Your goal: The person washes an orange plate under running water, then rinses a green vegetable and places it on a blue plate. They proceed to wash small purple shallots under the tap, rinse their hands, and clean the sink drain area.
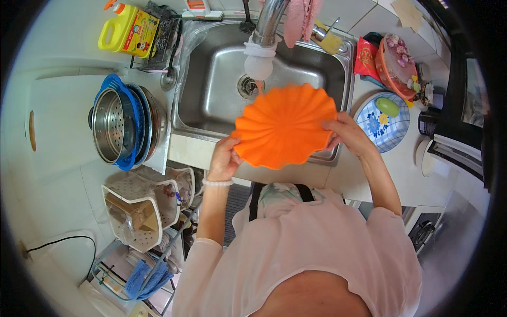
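Both hands hold an orange dish with a scalloped, fluted rim (283,126) over the near edge of the stainless steel sink (216,95). My left hand (225,158) grips the rim at its left side, and a beaded bracelet circles that wrist. At the right side of the rim, my right hand (348,132) has its thumb on the facing surface and its fingers partly hidden behind. Above the dish hangs the metal faucet (269,23) with a white fitting (258,65) on its spout. The sink's drain (248,86) shows just left of the dish.
Stacked pots and a blue colander (128,119) stand left of the sink. A yellow jug (126,31) is beside a wire rack (168,39). On the right counter lie a checked plate (372,134) with a green vegetable (387,107), a red packet (366,59) and an orange basket (386,73).
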Action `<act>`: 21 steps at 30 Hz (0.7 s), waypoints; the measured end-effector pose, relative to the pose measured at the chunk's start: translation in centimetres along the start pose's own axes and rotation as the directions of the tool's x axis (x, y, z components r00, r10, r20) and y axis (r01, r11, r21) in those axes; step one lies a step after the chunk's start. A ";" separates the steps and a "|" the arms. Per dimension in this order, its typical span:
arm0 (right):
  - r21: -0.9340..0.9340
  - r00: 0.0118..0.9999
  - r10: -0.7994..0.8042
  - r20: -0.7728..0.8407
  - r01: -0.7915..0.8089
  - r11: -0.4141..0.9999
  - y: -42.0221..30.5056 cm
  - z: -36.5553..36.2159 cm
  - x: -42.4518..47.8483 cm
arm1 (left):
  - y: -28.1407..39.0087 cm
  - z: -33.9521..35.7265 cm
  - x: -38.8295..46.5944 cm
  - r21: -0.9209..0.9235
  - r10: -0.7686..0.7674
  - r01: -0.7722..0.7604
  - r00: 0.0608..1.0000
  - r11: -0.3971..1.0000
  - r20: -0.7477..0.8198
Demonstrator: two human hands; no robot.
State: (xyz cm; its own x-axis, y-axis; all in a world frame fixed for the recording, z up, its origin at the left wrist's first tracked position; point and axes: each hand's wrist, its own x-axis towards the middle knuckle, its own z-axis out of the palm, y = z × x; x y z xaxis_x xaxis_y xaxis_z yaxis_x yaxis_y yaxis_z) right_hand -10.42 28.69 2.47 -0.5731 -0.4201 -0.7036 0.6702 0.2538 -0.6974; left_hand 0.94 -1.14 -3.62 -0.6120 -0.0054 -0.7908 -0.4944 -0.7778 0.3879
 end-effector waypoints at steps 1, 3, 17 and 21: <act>-0.072 0.999 -0.033 -0.025 0.031 0.997 -0.1 -0.6 -0.7 | -0.2 0.7 0.5 -0.010 -0.020 0.020 1.000 1.000 -0.003; -0.193 0.994 -0.097 -0.052 0.086 0.978 -0.4 -1.1 -1.6 | -0.5 0.9 1.6 0.005 -0.071 0.071 0.988 0.997 0.137; -0.175 0.969 -0.236 0.070 0.244 0.954 1.4 -2.9 14.1 | 3.2 2.2 2.8 0.074 0.385 -0.401 0.908 0.913 0.167; -0.391 0.936 -0.349 0.047 0.339 0.856 -1.2 -2.0 14.2 | 3.7 1.6 0.4 0.023 0.400 -0.401 0.915 0.916 0.051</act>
State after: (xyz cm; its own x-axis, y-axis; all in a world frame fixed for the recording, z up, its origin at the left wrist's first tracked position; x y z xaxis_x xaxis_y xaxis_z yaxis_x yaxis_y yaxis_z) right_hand -20.33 24.19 -7.00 -0.7481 -0.5229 -0.4085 0.1946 0.4157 -0.8884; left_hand -2.18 -3.02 -1.76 -0.7894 -0.2835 -0.5445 -0.2216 -0.6956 0.6834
